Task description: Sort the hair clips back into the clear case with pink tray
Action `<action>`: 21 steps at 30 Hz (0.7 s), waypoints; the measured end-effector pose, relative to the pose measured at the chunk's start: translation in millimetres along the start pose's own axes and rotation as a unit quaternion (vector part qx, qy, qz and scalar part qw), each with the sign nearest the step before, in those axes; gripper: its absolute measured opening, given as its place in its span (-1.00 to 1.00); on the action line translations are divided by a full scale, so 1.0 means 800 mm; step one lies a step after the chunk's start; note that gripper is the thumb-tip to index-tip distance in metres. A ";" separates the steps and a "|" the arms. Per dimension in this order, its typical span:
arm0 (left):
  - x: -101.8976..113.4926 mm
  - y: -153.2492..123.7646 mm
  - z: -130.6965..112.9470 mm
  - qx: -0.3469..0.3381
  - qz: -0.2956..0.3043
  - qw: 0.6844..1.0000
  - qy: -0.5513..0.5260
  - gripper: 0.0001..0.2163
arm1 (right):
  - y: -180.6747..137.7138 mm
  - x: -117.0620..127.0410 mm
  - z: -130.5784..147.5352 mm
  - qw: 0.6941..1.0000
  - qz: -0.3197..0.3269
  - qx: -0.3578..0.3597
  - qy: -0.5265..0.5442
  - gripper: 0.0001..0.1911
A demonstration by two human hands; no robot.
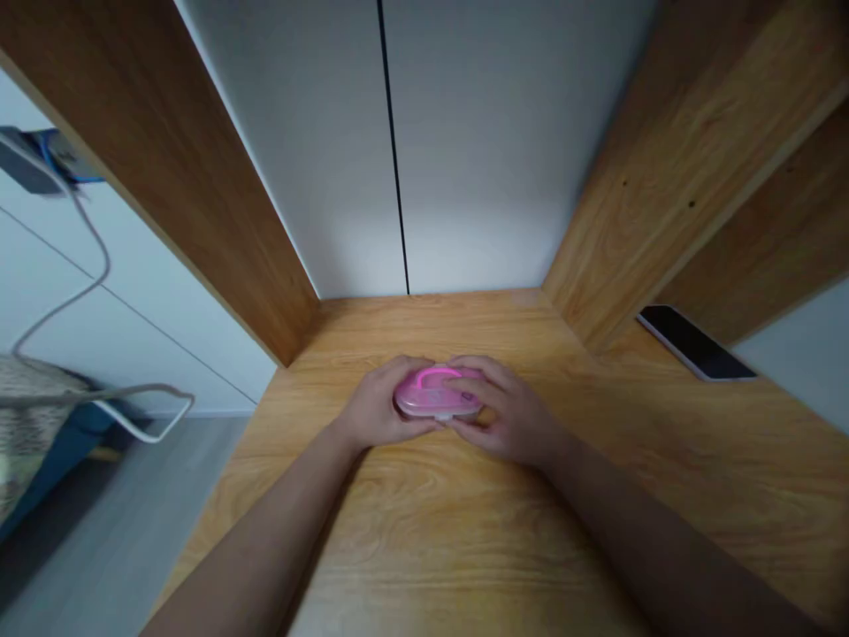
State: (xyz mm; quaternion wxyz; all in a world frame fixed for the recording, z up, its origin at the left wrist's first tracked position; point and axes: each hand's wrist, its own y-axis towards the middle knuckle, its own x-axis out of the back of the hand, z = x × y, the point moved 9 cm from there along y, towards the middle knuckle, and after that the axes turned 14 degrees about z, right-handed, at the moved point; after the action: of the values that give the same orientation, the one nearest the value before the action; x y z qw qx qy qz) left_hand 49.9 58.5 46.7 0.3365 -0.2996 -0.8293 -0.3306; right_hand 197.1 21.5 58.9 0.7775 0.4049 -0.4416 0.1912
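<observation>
A small pink oval plastic case [424, 402] with a see-through lid and a bright pink handle lies low over the wooden desktop, between both hands. My left hand [385, 405] wraps round its left end, thumb at the near side and fingers along the far side. My right hand [508, 411] grips the right end, with fingers over the lid and the thumb near the pale front clasp. What the case contains cannot be made out.
The wooden desktop [424, 540] runs back to a white panel [478, 177] with a dark seam. Upright wooden boards [212, 212] flank it. A dark-screened phone [693, 343] lies at the right. White cables [106, 257] hang at the left above a grey floor.
</observation>
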 end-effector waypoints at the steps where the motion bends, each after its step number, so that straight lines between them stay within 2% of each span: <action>1: 0.000 -0.001 0.001 0.005 -0.003 1.000 -0.011 -0.35 | 0.000 0.003 0.003 1.000 -0.012 0.006 -0.014 -0.49; 4: -0.004 -0.002 0.008 0.029 0.000 0.999 -0.043 -0.26 | 0.003 0.005 0.013 0.998 -0.024 0.027 -0.044 -0.53; 7: -0.007 -0.002 0.013 0.041 -0.005 0.997 -0.066 -0.31 | 0.005 0.002 0.023 0.995 -0.025 0.052 -0.079 -0.59; 16: -0.006 -0.004 0.009 0.057 -0.022 0.998 -0.019 -0.30 | 0.009 0.005 0.056 0.968 -0.026 0.111 -0.224 -0.74; 21: -0.004 -0.004 0.018 0.068 -0.038 0.997 -0.004 -0.33 | 0.025 -0.004 0.058 0.960 0.003 0.081 -0.268 -0.75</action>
State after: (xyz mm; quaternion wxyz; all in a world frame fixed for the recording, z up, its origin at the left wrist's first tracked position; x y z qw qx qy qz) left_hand 44.3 67.0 35.4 0.3397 -0.2458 -0.8619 -0.2850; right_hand 157.4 -3.4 78.7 0.5943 0.5019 -0.6182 0.1128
